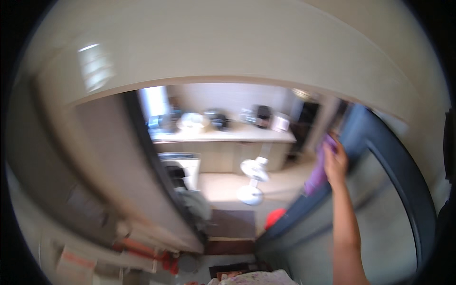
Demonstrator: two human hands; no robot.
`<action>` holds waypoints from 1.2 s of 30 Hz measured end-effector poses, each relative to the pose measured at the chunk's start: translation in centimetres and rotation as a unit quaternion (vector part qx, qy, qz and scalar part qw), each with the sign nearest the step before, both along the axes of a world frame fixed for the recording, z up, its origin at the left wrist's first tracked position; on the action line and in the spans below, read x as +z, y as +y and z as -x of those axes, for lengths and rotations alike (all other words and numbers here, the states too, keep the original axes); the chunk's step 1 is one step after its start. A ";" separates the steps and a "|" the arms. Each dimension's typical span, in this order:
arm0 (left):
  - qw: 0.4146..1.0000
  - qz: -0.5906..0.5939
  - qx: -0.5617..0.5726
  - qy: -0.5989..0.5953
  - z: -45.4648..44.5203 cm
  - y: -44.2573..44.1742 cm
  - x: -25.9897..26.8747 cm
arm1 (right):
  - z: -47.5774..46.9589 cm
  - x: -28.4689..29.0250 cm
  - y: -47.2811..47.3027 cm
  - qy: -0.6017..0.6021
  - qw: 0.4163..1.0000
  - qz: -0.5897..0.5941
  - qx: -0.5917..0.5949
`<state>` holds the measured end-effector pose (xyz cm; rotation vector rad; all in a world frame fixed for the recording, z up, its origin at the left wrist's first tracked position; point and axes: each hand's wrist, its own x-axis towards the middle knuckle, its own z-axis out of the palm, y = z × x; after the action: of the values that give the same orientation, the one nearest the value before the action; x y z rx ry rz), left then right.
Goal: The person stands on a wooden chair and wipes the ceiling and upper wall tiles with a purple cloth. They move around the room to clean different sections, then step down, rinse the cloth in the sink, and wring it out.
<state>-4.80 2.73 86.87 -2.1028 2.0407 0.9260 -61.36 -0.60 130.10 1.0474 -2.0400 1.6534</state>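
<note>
My right hand (335, 160) is raised at the right, its fingers closed around a purple cloth (317, 174). The cloth hangs down along the edge of a dark-framed door (388, 142) with a glass panel. Whether the cloth touches the frame cannot be told through the blur. At the bottom edge, patterned fabric (256, 278) shows, with a small bit of skin beside it; my left hand cannot be made out there.
Beyond the doorway a white pedestal fan (250, 195) stands on the floor before a counter (221, 137) holding several blurred items. A dark mat (231, 223) lies at the threshold. A red object (274, 218) sits by the door. Cardboard boxes (73, 265) are at lower left.
</note>
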 end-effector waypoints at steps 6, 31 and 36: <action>0.994 0.090 0.011 0.054 -0.6 0.0 -3.0 | -3.7 -6.5 -1.2 -0.293 0.943 0.056 0.147; 0.815 0.534 0.219 0.049 -3.3 -1.6 20.1 | -9.5 -23.8 -8.5 -0.285 0.866 -0.205 0.356; 0.747 0.612 0.260 0.016 -5.8 -9.1 31.6 | -9.0 -30.6 -7.7 -0.310 0.831 -0.246 0.391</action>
<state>1.04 -6.38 118.44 -3.3095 2.3802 -0.7623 -52.38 -8.33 99.49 1.9274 -2.7851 2.0880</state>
